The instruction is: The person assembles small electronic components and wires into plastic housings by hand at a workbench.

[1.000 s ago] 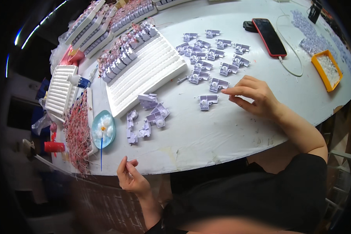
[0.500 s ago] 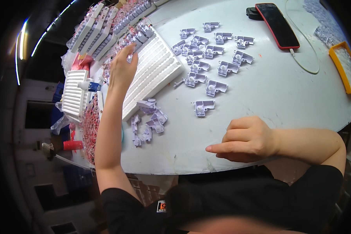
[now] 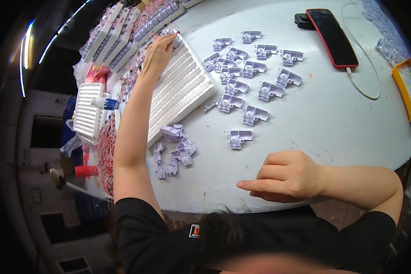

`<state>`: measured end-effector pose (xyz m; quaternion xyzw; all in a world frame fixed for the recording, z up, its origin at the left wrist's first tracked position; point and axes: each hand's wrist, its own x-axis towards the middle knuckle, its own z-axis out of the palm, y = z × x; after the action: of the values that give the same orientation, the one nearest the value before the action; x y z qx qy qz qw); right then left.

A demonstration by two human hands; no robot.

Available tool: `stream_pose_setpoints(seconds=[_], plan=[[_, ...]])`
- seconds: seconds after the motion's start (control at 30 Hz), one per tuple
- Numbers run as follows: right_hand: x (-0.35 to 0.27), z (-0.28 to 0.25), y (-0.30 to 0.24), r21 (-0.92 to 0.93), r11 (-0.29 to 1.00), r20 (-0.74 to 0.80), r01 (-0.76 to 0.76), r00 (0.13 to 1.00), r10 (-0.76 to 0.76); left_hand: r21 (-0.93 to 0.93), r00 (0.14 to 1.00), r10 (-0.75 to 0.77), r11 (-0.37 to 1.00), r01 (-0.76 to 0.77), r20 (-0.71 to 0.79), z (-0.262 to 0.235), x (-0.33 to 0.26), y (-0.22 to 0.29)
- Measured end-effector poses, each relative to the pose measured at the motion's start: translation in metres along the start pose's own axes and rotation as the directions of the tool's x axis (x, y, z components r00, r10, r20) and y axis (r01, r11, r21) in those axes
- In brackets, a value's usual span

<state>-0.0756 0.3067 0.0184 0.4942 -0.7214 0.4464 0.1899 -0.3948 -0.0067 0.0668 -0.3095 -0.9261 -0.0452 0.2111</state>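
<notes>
My left hand (image 3: 158, 55) reaches over the far end of a white foam tray (image 3: 180, 84) with ridged rows. Its thumb and fingertips come together beside small grey parts and thin red wires there; what they grip is hidden. My right hand (image 3: 287, 177) rests near the table's front edge, its index finger pointing left, the other fingers curled, nothing visible in it. Several pale lilac plastic housings (image 3: 255, 115) lie face up across the middle of the table. Nearer me, beside the tray's near corner, a loose cluster of lilac plastic pieces (image 3: 184, 150) lies tumbled together.
Filled foam trays (image 3: 106, 34) lean in a row at the far left. A smaller white tray (image 3: 87, 109) and a bundle of red wires (image 3: 107, 150) lie along the left edge. At the right are a phone (image 3: 332, 39) on a cable and a yellow bin (image 3: 405, 91).
My left hand has moved farther and to the right along the tray's far end, and its fingers have come together. My right hand keeps its pose; the whole view has shifted slightly.
</notes>
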Motion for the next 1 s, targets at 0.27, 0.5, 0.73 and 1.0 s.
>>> stream_pose_setpoints(seconds=[0.27,0.5,0.73,1.0], plan=[[0.000,0.000,-0.004,0.006,1.000,0.025,-0.014,1.000,0.014,-0.136,0.937,-0.332,0.939,0.317,-0.107,-0.056,-0.022,-0.013],[0.002,0.000,-0.008,0.011,1.000,0.050,-0.025,0.998,0.024,0.180,0.997,0.058,0.983,-0.047,-0.053,-0.031,-0.044,-0.020],[0.001,0.000,-0.006,-0.007,1.000,0.063,-0.007,0.998,0.007,0.245,0.999,0.023,0.969,-0.017,-0.024,-0.019,-0.040,-0.014],[0.002,-0.001,-0.005,-0.009,1.000,0.089,-0.021,0.996,0.021,0.122,0.994,-0.082,0.988,0.090,-0.073,-0.034,-0.048,-0.023]])
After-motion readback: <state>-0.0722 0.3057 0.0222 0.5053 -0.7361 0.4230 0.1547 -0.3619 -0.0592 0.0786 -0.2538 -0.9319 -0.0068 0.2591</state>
